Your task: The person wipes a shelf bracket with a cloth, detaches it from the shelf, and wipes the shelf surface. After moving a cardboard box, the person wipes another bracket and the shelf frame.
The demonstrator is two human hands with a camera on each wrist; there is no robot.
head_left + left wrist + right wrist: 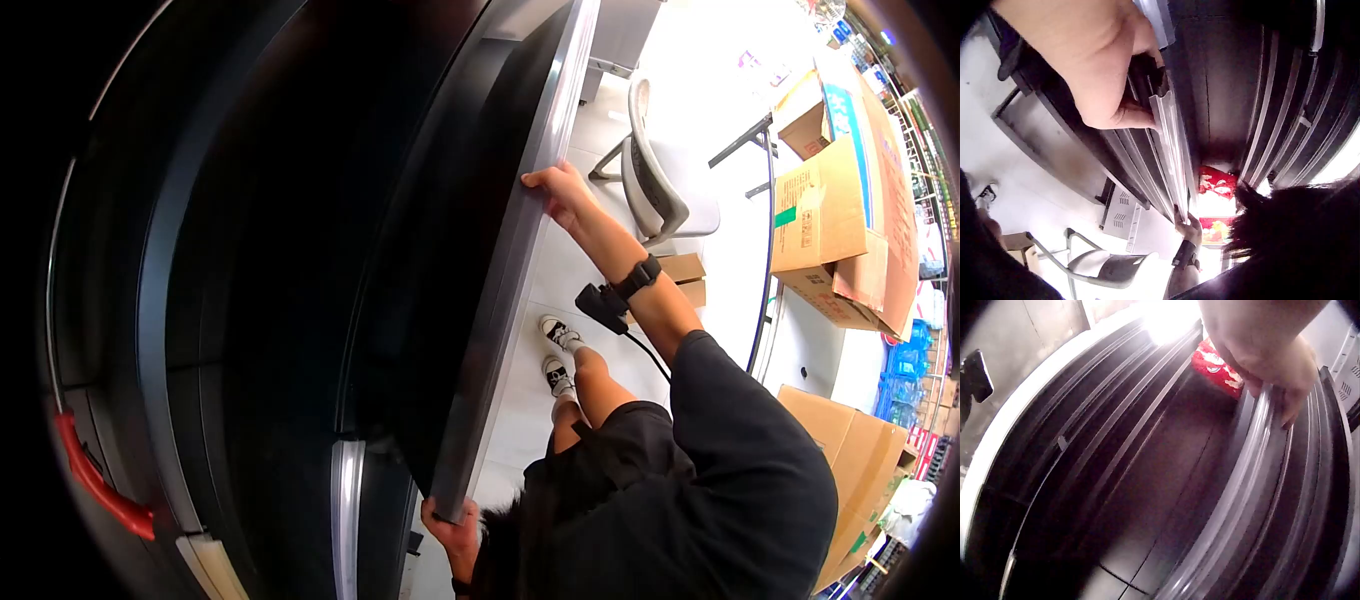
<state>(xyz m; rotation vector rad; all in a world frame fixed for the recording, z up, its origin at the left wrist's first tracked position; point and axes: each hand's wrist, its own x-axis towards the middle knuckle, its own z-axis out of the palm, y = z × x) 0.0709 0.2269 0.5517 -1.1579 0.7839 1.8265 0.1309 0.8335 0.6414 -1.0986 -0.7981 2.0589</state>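
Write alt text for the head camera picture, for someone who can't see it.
Seen from above, a person holds a large dark panel with a silver frame by its edge, the right hand gripping near the top and the left hand near the bottom. Behind them are a grey chair and stacked cardboard boxes on a pale floor.

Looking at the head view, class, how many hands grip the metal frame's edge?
2. The right hand holds the frame high on its edge; the left hand grips its lower corner. No other hands show.
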